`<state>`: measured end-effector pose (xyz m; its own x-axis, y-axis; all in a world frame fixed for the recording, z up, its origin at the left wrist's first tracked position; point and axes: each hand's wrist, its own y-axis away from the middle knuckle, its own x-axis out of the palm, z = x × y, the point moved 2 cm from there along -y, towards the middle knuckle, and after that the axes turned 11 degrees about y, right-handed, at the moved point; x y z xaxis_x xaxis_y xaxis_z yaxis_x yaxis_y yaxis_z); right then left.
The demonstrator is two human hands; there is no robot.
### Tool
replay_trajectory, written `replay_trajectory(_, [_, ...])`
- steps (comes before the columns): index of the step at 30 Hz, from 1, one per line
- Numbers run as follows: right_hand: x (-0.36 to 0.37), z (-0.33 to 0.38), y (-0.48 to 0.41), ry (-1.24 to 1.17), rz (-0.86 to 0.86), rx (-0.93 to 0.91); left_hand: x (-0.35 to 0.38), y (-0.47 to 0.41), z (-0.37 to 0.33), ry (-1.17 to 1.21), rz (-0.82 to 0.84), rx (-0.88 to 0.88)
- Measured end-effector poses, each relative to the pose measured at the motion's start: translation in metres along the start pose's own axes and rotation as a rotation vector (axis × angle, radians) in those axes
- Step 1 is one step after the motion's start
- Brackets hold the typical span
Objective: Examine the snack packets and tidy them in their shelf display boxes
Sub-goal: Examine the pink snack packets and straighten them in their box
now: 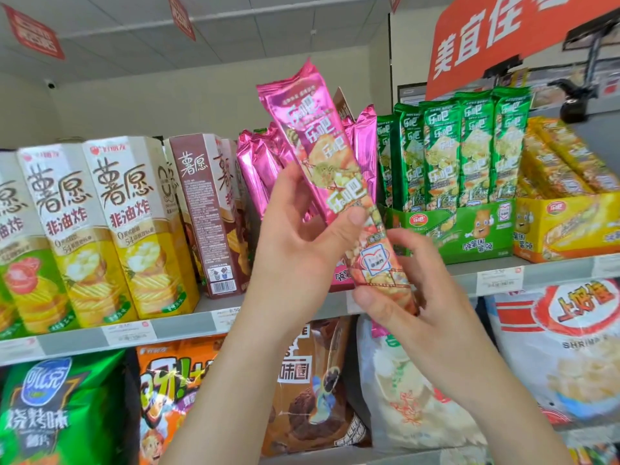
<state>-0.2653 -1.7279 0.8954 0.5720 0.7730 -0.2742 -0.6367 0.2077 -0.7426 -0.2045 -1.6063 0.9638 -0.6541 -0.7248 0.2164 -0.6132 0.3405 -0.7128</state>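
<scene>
I hold a long pink snack packet (315, 142) tilted in front of the top shelf, its upper end leaning left. My left hand (302, 236) grips its middle, thumb on the printed front. My right hand (402, 290) pinches its lower end. Behind it more pink packets (258, 166) stand upright; their display box is mostly hidden by my hands. To the right, green packets (459, 152) stand in a green display box (469, 233), and yellow packets (567, 162) lie slanted in a yellow display box (570, 226).
Tall crisp cartons (134, 226) and a brown carton (208, 209) stand left on the same shelf. The shelf edge (188, 327) carries price tags. Large snack bags (570, 350) fill the shelf below. An orange sign (503, 38) hangs above right.
</scene>
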Motion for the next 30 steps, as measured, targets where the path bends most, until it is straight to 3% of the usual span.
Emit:
replay_trajectory(3, [-0.004, -0.002, -0.004, 0.133, -0.025, 0.004, 0.005, -0.008, 0.007, 0.099, 0.050, -0.072])
replay_trajectory(7, [-0.009, -0.002, -0.013, 0.454, -0.217, -0.056, 0.013, -0.014, 0.013, -0.084, 0.105, 0.000])
replay_trajectory(9, [-0.015, -0.001, -0.022, 0.412, -0.274, -0.060, 0.008, -0.017, 0.012, -0.307, 0.157, 0.096])
replay_trajectory(13, [-0.039, 0.001, -0.053, 0.183, -0.383, 0.009, -0.008, -0.016, 0.027, -1.000, 0.087, 0.287])
replay_trajectory(16, [-0.050, 0.013, -0.082, 0.089, -0.405, -0.034, -0.007, -0.007, 0.045, -1.217, 0.115, 0.353])
replay_trajectory(21, [-0.036, 0.017, -0.120, 0.099, -0.322, -0.061, -0.015, -0.006, 0.050, -1.218, 0.081, 0.397])
replay_trajectory(30, [0.004, -0.009, -0.115, 0.579, -0.175, 0.053, -0.040, -0.004, 0.038, -1.185, -0.014, 0.378])
